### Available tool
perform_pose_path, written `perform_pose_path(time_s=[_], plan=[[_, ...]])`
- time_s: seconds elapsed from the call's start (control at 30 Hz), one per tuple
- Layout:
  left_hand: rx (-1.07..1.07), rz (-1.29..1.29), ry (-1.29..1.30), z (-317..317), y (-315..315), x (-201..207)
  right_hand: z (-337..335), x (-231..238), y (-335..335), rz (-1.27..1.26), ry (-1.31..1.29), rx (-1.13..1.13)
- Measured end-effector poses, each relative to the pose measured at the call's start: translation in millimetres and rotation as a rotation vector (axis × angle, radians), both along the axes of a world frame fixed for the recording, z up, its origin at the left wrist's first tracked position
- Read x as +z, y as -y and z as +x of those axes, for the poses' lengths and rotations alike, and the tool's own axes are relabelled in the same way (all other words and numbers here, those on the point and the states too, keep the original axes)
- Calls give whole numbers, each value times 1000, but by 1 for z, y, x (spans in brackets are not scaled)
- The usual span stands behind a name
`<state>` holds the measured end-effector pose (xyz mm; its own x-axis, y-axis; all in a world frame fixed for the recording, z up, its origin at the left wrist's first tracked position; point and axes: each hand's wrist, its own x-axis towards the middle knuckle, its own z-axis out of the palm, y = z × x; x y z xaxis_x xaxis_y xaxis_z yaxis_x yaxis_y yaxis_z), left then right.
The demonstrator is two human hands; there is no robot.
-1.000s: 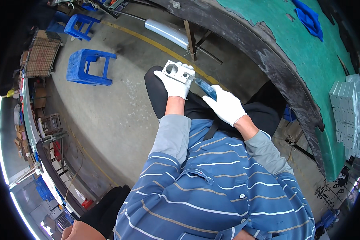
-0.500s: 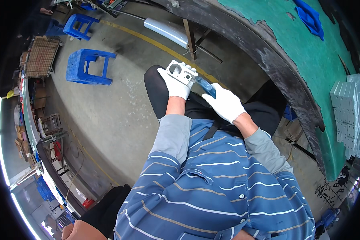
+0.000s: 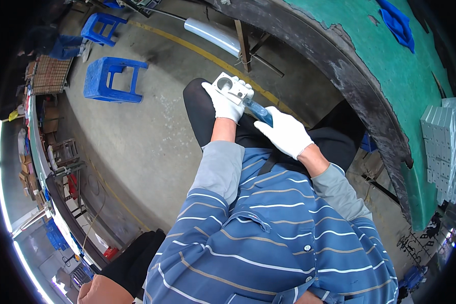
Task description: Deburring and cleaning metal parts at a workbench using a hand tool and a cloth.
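My left hand (image 3: 225, 107), in a white glove, is closed around a silver-white metal block (image 3: 234, 94) above my lap. A large round hole and smaller holes pierce the block. In my right hand (image 3: 287, 133), also gloved in white, is a hand tool with a translucent blue handle (image 3: 259, 112). The handle slants toward the block's right end, where its front end meets or nearly meets the metal. The tool's working tip is too small to make out.
On my right curves a worn green-topped table (image 3: 413, 116) with a dark edge. It bears stacked metal blocks (image 3: 437, 147) and a blue cloth (image 3: 397, 25). Blue stools (image 3: 111, 81) stand at the far left. A clear plastic roll (image 3: 213, 36) lies ahead. Another person (image 3: 61, 45) is at the upper left.
The block has tilted slightly in my left hand, and the tool has shifted a little with it. At the upper left, more of the other person has come into view.
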<state>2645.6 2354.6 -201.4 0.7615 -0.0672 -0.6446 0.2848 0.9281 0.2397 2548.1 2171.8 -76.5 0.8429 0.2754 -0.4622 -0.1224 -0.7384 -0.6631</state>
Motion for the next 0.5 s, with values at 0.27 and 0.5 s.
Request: perform_pose_path(time_s=[0.27, 0.5], plan=[[-33, 14, 7, 1, -2, -10, -1, -7, 0, -34, -48, 28], [-140, -31, 128, -2, -9, -32, 1, -8, -1, -14, -24, 16]])
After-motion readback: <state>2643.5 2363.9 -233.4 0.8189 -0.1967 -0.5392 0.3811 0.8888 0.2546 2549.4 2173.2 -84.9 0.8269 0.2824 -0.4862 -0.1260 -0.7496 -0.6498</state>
